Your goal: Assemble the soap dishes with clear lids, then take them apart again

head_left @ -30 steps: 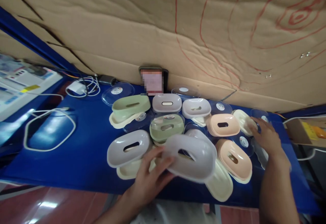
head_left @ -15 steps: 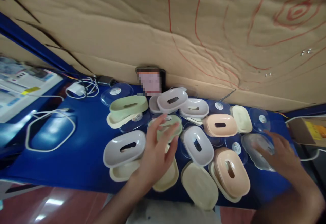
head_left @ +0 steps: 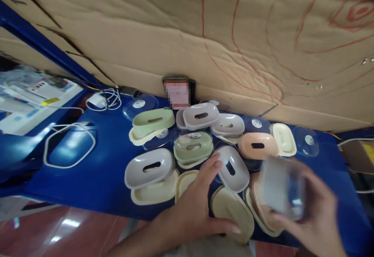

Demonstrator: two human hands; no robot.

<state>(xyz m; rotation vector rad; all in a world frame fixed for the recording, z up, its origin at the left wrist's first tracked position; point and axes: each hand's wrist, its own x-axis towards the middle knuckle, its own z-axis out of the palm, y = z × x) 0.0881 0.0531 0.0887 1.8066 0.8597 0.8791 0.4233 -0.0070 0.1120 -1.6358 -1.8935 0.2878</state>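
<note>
- The left hand (head_left: 198, 206) lies low at the near edge of the blue table (head_left: 108, 179), fingers spread apart: the thumb stretches right across the near rim of a cream tray (head_left: 233, 214), the fingertips reach up to the near end of a grey slotted lid (head_left: 232, 167). It grips nothing.
- The right hand (head_left: 309, 214) is lifted at the near right, its fingers curled around a clear cover (head_left: 282, 186), which it holds above the table; the cover is blurred, so its exact shape is hard to tell.
- Under that cover lies a pink slotted lid (head_left: 258, 198) on a cream base, partly hidden.
- Left of the left hand, another grey lid (head_left: 149, 167) sits tilted on a cream tray (head_left: 154, 190).
- In the middle, a green dish with a clear cover (head_left: 193, 147) stands just beyond the fingertips.
- Farther back: a green lid (head_left: 153, 119) on its cream base, a grey lid (head_left: 201, 115), a white-grey lid (head_left: 228, 124), a second pink lid (head_left: 257, 145), a cream tray (head_left: 283, 139) and clear covers (head_left: 306, 140) with round stickers.
- On the far left lie white cables (head_left: 103, 100) and a white loop (head_left: 70, 146).
- A cardboard wall (head_left: 187, 34) with red lines closes the back.
</note>
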